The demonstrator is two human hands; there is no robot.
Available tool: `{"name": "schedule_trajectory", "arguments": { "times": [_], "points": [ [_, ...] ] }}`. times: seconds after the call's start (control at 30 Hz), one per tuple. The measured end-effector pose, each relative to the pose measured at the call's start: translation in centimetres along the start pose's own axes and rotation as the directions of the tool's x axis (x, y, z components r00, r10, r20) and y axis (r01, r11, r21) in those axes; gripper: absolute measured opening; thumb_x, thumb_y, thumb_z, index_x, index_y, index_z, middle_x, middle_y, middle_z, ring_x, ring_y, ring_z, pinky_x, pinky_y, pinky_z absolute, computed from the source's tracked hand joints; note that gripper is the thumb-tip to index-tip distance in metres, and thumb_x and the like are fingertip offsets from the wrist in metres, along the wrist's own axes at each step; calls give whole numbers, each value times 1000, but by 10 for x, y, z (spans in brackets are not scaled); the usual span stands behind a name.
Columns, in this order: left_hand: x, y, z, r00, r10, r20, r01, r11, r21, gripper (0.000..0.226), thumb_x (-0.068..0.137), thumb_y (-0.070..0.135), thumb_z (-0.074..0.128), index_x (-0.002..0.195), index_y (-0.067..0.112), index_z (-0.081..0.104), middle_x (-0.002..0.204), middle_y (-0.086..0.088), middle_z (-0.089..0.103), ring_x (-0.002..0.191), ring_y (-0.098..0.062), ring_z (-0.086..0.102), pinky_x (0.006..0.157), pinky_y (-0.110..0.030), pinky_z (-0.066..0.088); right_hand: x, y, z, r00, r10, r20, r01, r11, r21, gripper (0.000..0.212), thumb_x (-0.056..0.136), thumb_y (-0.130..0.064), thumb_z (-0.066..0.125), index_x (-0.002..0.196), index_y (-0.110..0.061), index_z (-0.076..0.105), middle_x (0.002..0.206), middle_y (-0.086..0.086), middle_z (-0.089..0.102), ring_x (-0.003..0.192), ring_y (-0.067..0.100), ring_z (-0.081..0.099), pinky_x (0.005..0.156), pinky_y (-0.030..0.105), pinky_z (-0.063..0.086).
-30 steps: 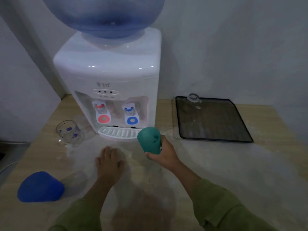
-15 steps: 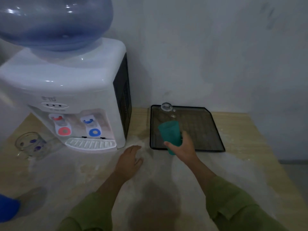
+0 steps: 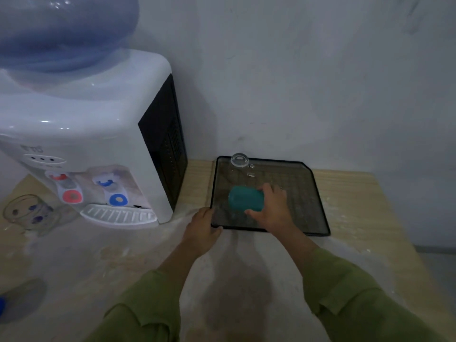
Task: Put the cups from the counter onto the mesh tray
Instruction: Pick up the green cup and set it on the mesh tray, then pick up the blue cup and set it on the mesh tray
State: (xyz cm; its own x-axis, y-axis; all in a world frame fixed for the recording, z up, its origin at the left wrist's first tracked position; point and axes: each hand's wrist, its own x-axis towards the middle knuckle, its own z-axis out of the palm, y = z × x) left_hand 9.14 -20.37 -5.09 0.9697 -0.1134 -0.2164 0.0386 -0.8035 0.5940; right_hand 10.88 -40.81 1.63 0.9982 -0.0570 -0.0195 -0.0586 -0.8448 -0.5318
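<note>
My right hand [image 3: 272,209] grips a teal plastic cup [image 3: 243,198], tipped on its side above the front left part of the black mesh tray [image 3: 313,193]. A clear glass cup [image 3: 238,166] stands upside down at the tray's back left corner. My left hand [image 3: 202,229] rests flat on the counter, its fingers touching the tray's front left corner. A clear glass with purple dots [image 3: 29,212] stands on the counter at the far left. A sliver of a blue cup [image 3: 2,306] shows at the left edge.
A white water dispenser [image 3: 98,134] with a blue bottle [image 3: 61,30] stands left of the tray, against the wall. The wooden counter [image 3: 350,206] ends close to the tray's right side. Pale dusty smears cover the counter's front.
My right hand carried the teal cup from in front of the dispenser rightwards over the tray and tipped it sideways. My left hand slid right to the tray's corner.
</note>
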Motion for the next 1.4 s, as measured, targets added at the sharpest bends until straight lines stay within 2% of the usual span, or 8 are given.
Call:
{"name": "schedule_trajectory", "arguments": {
  "times": [0.2,0.43,0.73,0.87,1.0,1.1,1.23,1.4],
  "points": [
    [6,-6,10,999,-17,-44,17,1000,-6,65,78,44,51,137,19,40,139,-5,50,127,-22,46,108,-42,40,21,-11,5,988,-135,69,142,984,-104,63,66,-32,80,117,-18,44,122,6,50,112,25,38,95,38,43],
    [10,-13,15,999,-21,-38,20,999,-32,69,72,57,43,135,28,40,139,3,51,127,-16,46,107,-42,42,34,-28,14,980,-142,142,163,976,-148,67,70,-28,78,125,-18,42,129,11,50,119,30,34,97,40,41],
    [8,-10,13,999,-13,-45,11,998,-57,67,78,44,57,139,25,37,143,2,47,132,-18,42,110,-43,39,33,-35,19,979,-102,176,129,980,-150,79,72,-24,76,138,-21,33,134,14,42,126,32,28,101,44,40],
    [7,-12,12,999,-4,-39,2,998,-58,62,81,42,53,139,25,37,143,1,47,132,-19,43,110,-42,39,30,-35,18,982,-83,168,110,982,-155,87,73,-26,77,143,-25,25,140,16,34,130,33,25,103,45,40],
    [-2,-15,7,999,31,-45,-33,998,-52,51,86,22,49,136,20,42,141,-6,49,130,-25,45,111,-40,37,19,-40,15,991,-85,104,105,972,-211,92,75,-36,74,147,-24,17,148,17,20,133,35,23,108,46,32],
    [-17,-23,-1,999,23,-47,-24,1000,-19,53,90,18,50,141,13,37,149,-10,39,137,-26,36,115,-35,28,3,-52,16,992,-128,-2,123,961,-246,83,77,-39,69,144,-20,25,150,18,21,135,36,22,110,47,26],
    [-50,-47,-15,995,34,-91,-34,999,4,52,90,24,51,140,14,39,149,-6,40,138,-22,34,114,-32,26,-23,-73,27,968,-231,-98,209,958,-195,62,76,-32,70,130,-13,46,137,19,40,127,38,36,101,48,33],
    [-112,-91,-38,982,37,-183,-43,999,-26,61,75,43,34,123,12,56,128,-10,58,120,-28,52,103,-32,37,-60,-117,68,968,-253,1,247,946,-210,43,80,-31,62,118,-12,52,122,13,50,112,31,44,91,40,36]
  ]
}}
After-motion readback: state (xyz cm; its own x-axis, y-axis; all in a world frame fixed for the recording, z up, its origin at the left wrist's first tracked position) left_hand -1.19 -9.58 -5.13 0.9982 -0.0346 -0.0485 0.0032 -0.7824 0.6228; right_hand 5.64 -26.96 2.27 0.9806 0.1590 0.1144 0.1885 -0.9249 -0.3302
